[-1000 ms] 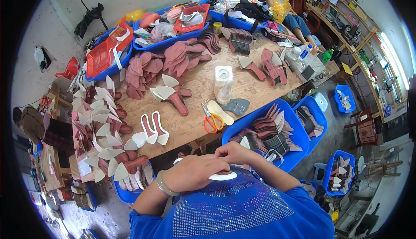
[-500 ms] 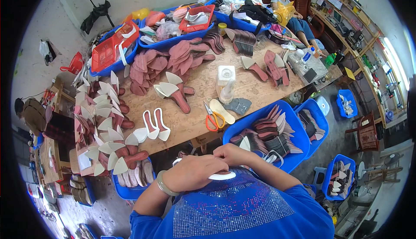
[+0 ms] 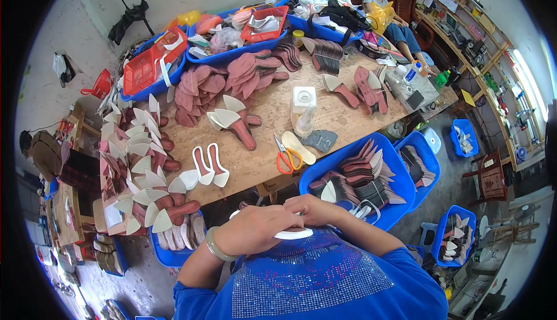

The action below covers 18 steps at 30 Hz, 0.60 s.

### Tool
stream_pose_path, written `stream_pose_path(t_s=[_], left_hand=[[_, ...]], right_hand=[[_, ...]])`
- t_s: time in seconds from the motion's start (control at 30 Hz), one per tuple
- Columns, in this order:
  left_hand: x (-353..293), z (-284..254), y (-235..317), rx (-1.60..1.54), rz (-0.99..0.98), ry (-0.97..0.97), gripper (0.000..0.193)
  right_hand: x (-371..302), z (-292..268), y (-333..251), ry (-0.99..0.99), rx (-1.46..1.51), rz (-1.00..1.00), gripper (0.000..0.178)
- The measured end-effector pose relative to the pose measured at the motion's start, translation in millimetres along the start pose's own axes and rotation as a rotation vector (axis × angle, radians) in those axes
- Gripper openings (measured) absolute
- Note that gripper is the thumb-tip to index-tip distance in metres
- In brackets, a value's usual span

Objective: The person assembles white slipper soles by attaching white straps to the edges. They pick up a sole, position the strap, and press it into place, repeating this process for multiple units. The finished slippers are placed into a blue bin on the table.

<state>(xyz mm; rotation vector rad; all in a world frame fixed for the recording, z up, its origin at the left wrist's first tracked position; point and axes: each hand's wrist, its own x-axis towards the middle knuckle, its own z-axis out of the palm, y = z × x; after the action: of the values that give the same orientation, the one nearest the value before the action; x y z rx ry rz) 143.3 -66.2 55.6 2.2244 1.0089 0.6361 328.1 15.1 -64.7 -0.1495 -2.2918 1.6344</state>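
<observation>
Close to my blue shirt, my left hand (image 3: 254,231) is wrapped round a white-rimmed insole (image 3: 294,235), whose curved edge pokes out beneath the fingers. My right hand (image 3: 311,210) pinches at the same piece, its fingertips meeting the left ones. Most of the insole is hidden by my hands. Two similar white-rimmed insoles (image 3: 209,166) lie at the table's near edge. Farther right on the table are orange-handled scissors (image 3: 286,159), a pale insole (image 3: 299,148), a dark grey slab (image 3: 320,141) and a clear bottle (image 3: 304,120) by a white container (image 3: 303,96).
Reddish-brown and cream insoles (image 3: 156,189) crowd the table's left side. A blue bin (image 3: 400,201) of insole stacks stands right of my hands; another blue bin (image 3: 171,258) is below left. Bins line the far edge. One person (image 3: 380,7) sits behind; another (image 3: 49,155) stands far left.
Both hands have shifted very slightly left, still together on the insole. The things on the table have stayed in place.
</observation>
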Motion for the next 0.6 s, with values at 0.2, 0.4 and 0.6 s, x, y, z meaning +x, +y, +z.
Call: stream_pose_path(t_s=[0.2, 0.4, 0.6], left_hand=[[-4.7, 0.1, 3.4, -0.007, -0.002, 0.038, 0.029], [-12.8, 0.9, 6.0, 0.007, -0.034, 0.038, 0.028], [-18.1, 1.3, 7.0, -0.005, -0.035, 0.055, 0.027]], right_hand=[[3.1, 10.3, -7.2, 0.067, 0.101, 0.155, 0.019], [8.5, 12.7, -12.8, 0.016, 0.111, 0.256, 0.022], [11.6, 23.9, -3.4, 0.064, 0.162, 0.282, 0.023]])
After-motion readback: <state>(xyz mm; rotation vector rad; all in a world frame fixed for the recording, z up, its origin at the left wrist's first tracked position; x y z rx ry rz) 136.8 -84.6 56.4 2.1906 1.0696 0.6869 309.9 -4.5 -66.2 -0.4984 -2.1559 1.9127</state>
